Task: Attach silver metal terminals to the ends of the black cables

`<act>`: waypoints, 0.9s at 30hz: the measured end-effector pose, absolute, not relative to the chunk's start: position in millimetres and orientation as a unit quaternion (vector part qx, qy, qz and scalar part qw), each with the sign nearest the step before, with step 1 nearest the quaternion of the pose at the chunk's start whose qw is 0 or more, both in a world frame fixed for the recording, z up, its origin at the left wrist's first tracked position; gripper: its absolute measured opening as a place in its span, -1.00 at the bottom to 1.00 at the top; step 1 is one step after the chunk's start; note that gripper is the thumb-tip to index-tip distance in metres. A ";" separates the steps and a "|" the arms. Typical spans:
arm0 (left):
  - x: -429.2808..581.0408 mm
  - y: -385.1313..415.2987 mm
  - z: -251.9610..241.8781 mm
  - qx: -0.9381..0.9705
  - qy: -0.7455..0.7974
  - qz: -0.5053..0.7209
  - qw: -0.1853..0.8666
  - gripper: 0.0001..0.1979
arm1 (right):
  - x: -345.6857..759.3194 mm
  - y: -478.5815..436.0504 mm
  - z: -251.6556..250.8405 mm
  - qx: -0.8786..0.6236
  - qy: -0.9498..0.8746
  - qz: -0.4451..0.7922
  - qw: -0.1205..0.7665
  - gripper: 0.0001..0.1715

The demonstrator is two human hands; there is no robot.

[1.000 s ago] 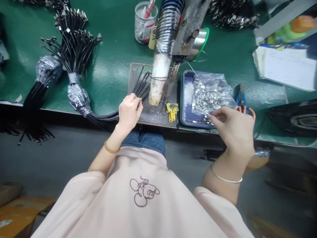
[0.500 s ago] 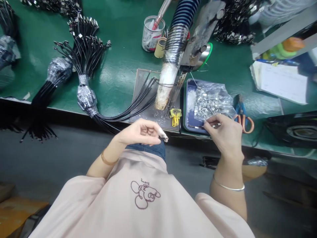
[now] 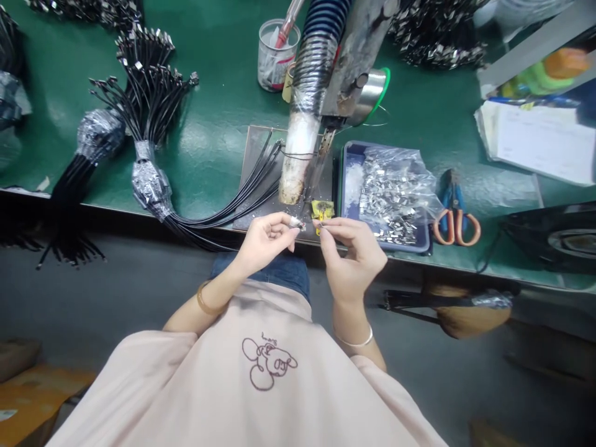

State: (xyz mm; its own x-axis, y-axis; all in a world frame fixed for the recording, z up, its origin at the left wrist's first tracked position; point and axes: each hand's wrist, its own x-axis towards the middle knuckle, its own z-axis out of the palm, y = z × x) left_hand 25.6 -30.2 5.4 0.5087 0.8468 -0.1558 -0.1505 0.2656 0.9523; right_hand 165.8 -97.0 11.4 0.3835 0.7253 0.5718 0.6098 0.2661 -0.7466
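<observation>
My left hand [image 3: 266,239] is raised at the bench's front edge, its fingers pinched on the tip of a thin black cable. My right hand [image 3: 350,247] faces it a few centimetres to the right, pinched on a small metal clip. Both fingertips nearly meet below the yellow clamp [image 3: 322,212]. A fan of black cables [image 3: 242,192] runs from a foil-wrapped bundle [image 3: 148,184] onto the grey work plate [image 3: 254,146]. Right of the plate, a blue tray [image 3: 347,180] carries a clear bag of metal clips [image 3: 395,189].
A ribbed hose with a white nozzle [image 3: 300,146] hangs over the plate. Scissors [image 3: 454,214] lie right of the tray. A plastic cup [image 3: 274,53], a solder spool [image 3: 372,87], more cable bundles [image 3: 97,133] and papers [image 3: 540,136] sit on the green bench.
My right hand left the tray and moved left to meet my left hand. My left hand came off the cable fan, lifted, and now holds a cable end at the bench edge.
</observation>
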 end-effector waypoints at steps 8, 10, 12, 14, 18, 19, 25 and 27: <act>31.0 -35.6 0.7 0.559 0.359 0.399 0.633 -0.77 | 174.3 -90.3 6.5 -0.593 -0.539 0.228 0.553 -0.90; 31.2 -37.0 -0.3 0.586 0.367 0.405 0.598 -0.78 | 172.9 -90.8 7.3 -0.601 -0.540 0.221 0.546 -0.90; 30.7 -38.0 -0.6 0.621 0.367 0.408 0.559 -0.82 | 171.1 -91.7 8.5 -0.611 -0.541 0.208 0.540 -0.89; 29.7 -38.4 -0.4 0.659 0.365 0.412 0.512 -0.86 | 170.2 -92.5 9.3 -0.613 -0.544 0.201 0.537 -0.88; 27.7 -38.4 0.3 0.719 0.354 0.427 0.419 -0.88 | 172.5 -92.1 7.9 -0.604 -0.547 0.214 0.539 -0.87; 27.4 -38.5 0.3 0.732 0.348 0.431 0.397 -0.88 | 173.6 -91.7 6.9 -0.600 -0.545 0.223 0.541 -0.88; 26.5 -40.5 0.1 0.773 0.307 0.459 0.313 -0.87 | 174.9 -92.6 2.2 -0.580 -0.525 0.265 0.564 -0.92; 25.7 -41.9 1.8 0.759 0.309 0.443 0.363 -0.83 | 171.7 -94.9 2.7 -0.580 -0.531 0.253 0.563 -0.90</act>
